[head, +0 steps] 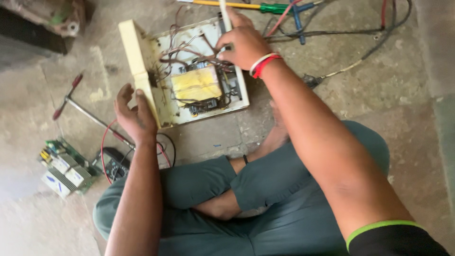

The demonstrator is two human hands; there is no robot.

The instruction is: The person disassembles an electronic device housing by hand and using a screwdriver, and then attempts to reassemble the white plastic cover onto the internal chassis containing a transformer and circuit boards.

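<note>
An opened cream casing (142, 61) lay on the concrete floor (379, 104) in the upper middle of the frame, a yellow transformer (196, 84) and tangled wires (185, 52) inside it. The left hand (135, 114) pressed against the casing's upright side wall, fingers loosely spread — gripping nothing. The right hand (244, 42) reached in from above, fingers curled around a pale slim tool (225, 16). A green circuit board (64, 166) lay at lower left — well apart.

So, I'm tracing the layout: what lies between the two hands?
In the head view, the open cream casing with its yellow-wrapped transformer and tangled wires lies between the left hand and the right hand.
</note>
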